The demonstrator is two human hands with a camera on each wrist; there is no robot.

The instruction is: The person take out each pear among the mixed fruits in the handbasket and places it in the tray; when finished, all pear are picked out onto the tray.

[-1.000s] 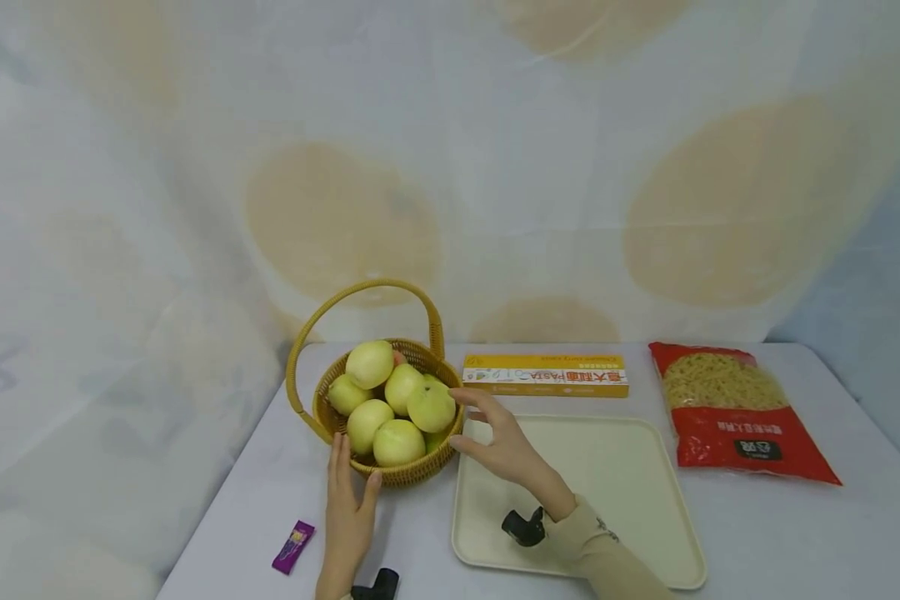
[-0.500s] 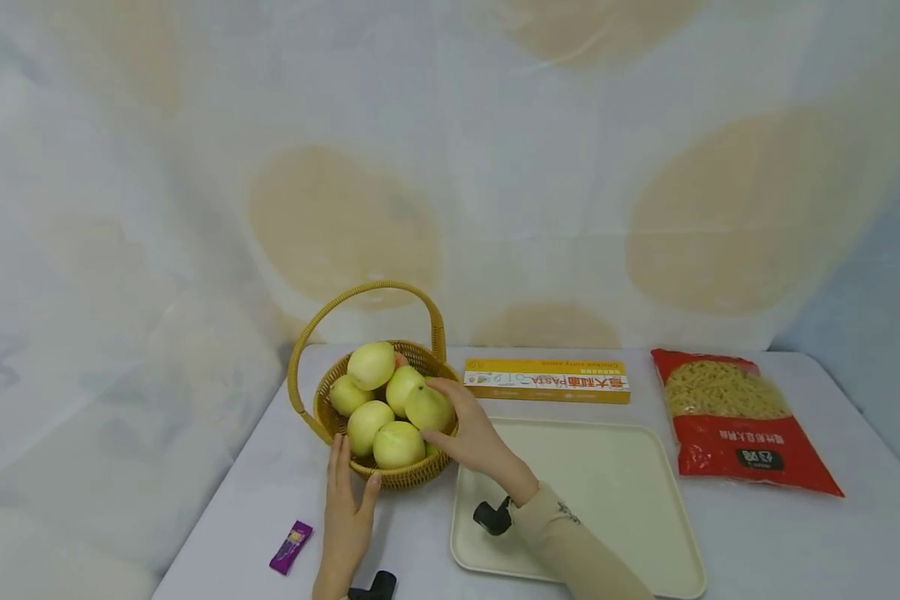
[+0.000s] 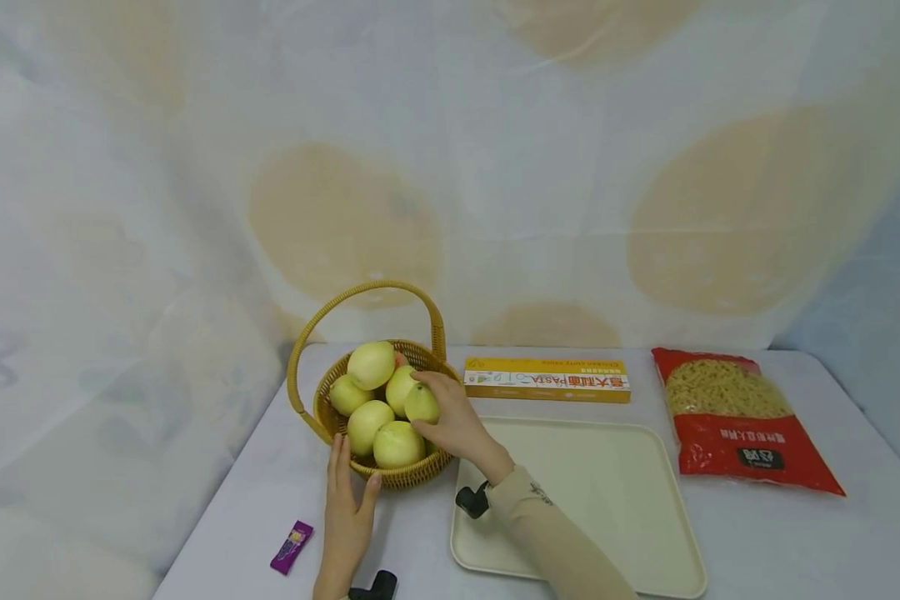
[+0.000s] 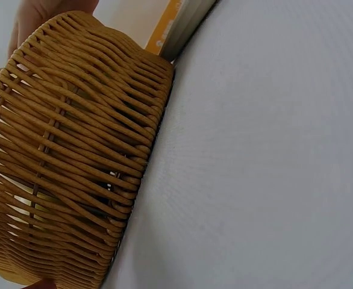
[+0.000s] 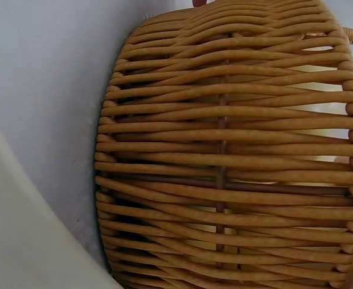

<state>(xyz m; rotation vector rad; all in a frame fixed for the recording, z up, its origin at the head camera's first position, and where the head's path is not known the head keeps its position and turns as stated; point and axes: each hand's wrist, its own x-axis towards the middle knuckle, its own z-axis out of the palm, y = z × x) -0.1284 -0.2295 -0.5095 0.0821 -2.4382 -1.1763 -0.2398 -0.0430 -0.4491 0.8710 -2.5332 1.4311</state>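
Pale-green fruit (image 3: pixel 422 406) | right hand (image 3: pixel 461 423): grip curled round it | left hand (image 3: pixel 347 514): fingers straight beside basket (image 3: pixel 407 478)

The basket (image 3: pixel 411 477) looks rough-woven, the bag (image 3: pixel 742 421) glossy plastic.

Studio-type setup: spotted hanging backdrop (image 3: pixel 510 200) behind wht. table (image 3: pixel 416 537).

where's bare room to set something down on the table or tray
Table: a broad patch on the near side of the red pasta bag, right of the tray; a smaller one between the purple packet and the basket. The tray's far right part is bare, beyond the sleeve. Crowded: the basket, heaped with fruit, the right grip round one.
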